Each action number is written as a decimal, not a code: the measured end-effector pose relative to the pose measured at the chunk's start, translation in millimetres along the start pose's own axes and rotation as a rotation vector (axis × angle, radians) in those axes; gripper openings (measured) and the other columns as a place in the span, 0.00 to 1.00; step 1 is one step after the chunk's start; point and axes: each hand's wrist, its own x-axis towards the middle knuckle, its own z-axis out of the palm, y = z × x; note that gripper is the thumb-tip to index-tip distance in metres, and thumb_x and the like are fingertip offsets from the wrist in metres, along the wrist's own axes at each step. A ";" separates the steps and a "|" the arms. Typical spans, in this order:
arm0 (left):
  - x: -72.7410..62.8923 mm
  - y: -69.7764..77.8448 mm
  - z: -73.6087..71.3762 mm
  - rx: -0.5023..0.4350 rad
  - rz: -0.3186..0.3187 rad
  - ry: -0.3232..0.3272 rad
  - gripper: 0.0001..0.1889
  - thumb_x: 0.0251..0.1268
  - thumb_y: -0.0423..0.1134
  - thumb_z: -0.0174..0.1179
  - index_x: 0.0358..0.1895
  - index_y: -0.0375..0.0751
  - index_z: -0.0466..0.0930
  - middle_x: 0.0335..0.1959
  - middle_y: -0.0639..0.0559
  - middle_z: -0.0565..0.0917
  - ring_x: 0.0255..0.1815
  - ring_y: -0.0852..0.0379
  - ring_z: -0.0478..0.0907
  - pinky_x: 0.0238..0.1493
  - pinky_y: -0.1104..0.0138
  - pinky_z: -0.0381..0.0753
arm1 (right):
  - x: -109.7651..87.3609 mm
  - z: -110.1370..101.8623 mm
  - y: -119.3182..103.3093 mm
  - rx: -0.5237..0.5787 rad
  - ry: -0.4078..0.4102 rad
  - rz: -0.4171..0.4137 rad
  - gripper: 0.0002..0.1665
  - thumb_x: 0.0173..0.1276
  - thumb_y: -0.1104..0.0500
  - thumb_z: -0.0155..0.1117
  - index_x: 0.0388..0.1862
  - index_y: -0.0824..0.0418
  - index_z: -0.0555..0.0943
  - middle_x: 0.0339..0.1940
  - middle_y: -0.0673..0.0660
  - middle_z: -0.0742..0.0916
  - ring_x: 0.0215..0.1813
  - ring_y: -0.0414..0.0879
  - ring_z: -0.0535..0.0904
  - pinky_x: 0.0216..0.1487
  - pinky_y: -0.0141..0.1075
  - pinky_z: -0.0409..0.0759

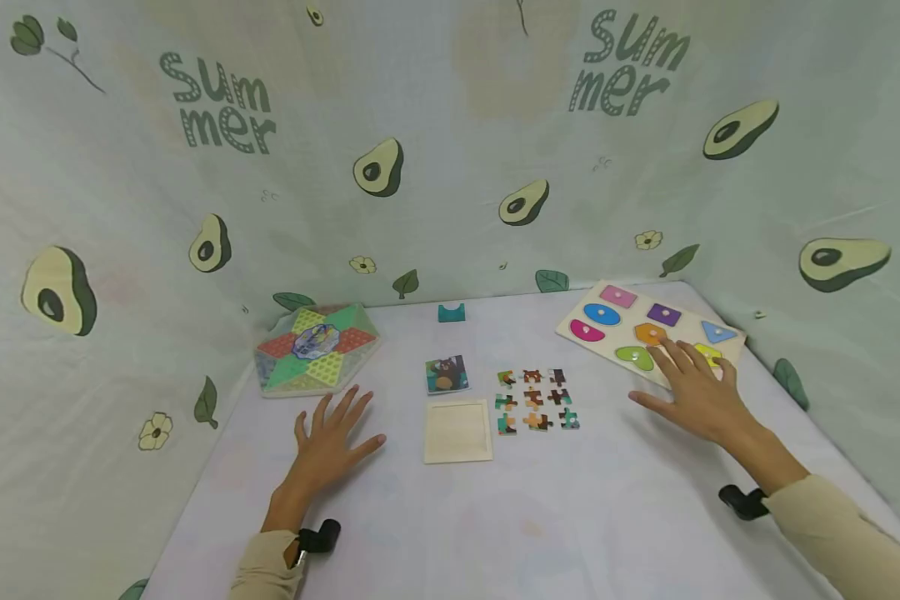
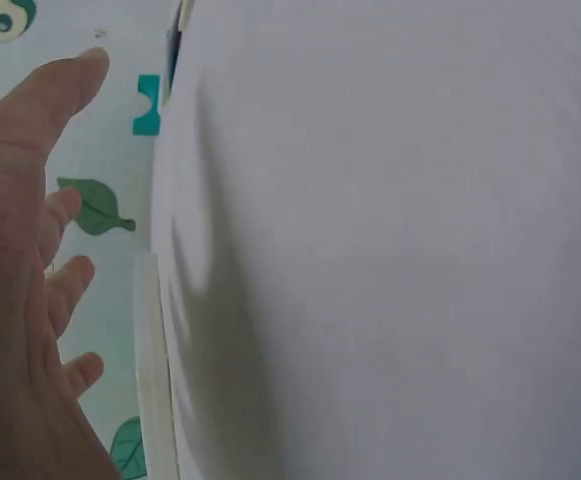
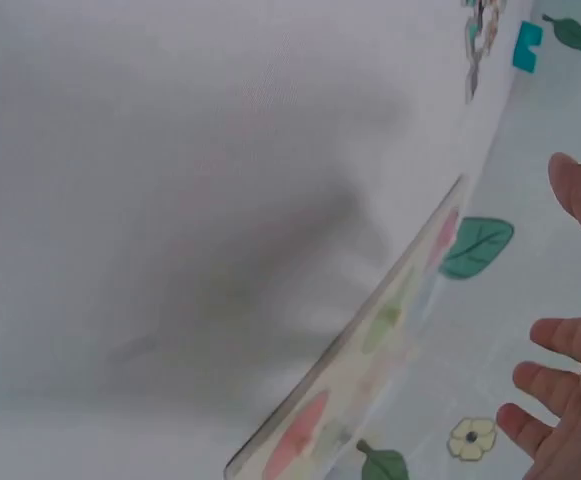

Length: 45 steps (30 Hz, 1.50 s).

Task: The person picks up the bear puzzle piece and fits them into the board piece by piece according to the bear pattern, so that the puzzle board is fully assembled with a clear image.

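My left hand point(image 1: 328, 448) hovers over the white cloth with fingers spread, holding nothing. Just beyond its fingertips lies a hexagonal board point(image 1: 279, 368) with patterned triangles. At the right, my right hand point(image 1: 701, 400) is spread too, its fingertips overlapping the near edge of a shape puzzle board point(image 1: 598, 339) in the head view. That board carries knobbed pieces, among them a blue oval point(image 1: 602, 314) and a purple rectangle point(image 1: 663, 314). Between the hands are a square wooden tray point(image 1: 458, 457), a bear picture card point(image 1: 447, 375) and several loose jigsaw pieces point(image 1: 537, 422).
A small teal notched block point(image 1: 452, 313) stands toward the back of the white-covered table point(image 1: 540, 533). Behind it hangs a curtain point(image 1: 450, 92) printed with avocados and leaves. Each wrist wears a black camera, the left one point(image 1: 320, 537) and the right one point(image 1: 744, 502).
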 end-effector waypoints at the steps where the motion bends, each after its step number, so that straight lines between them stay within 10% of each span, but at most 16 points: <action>1: 3.2 3.7 2.6 -0.035 0.017 -0.004 0.44 0.64 0.73 0.54 0.79 0.58 0.57 0.80 0.52 0.55 0.78 0.35 0.44 0.65 0.31 0.36 | 2.7 0.1 -4.9 0.010 0.005 -0.007 0.58 0.64 0.26 0.58 0.79 0.63 0.58 0.78 0.69 0.59 0.75 0.70 0.49 0.65 0.74 0.39; 10: 29.5 25.4 16.5 -0.242 0.117 -0.012 0.42 0.62 0.67 0.62 0.78 0.62 0.60 0.77 0.57 0.62 0.70 0.40 0.58 0.63 0.37 0.46 | 33.9 0.5 -46.3 0.070 0.013 -0.084 0.51 0.65 0.36 0.67 0.79 0.59 0.61 0.77 0.65 0.65 0.73 0.69 0.53 0.63 0.72 0.48; 24: 50.5 41.6 34.0 -0.449 0.068 -0.095 0.39 0.62 0.63 0.65 0.76 0.63 0.65 0.75 0.54 0.67 0.71 0.43 0.58 0.66 0.40 0.49 | 67.7 22.4 -78.1 0.117 -0.033 -0.149 0.48 0.64 0.41 0.71 0.77 0.58 0.66 0.76 0.63 0.68 0.75 0.66 0.53 0.64 0.70 0.49; 45: 46.7 35.5 40.5 -0.321 0.179 -0.146 0.35 0.60 0.60 0.67 0.72 0.60 0.72 0.70 0.61 0.72 0.72 0.47 0.58 0.68 0.45 0.50 | 89.6 35.4 -99.3 0.155 -0.047 -0.273 0.39 0.65 0.46 0.72 0.71 0.59 0.73 0.72 0.61 0.73 0.74 0.60 0.58 0.63 0.66 0.52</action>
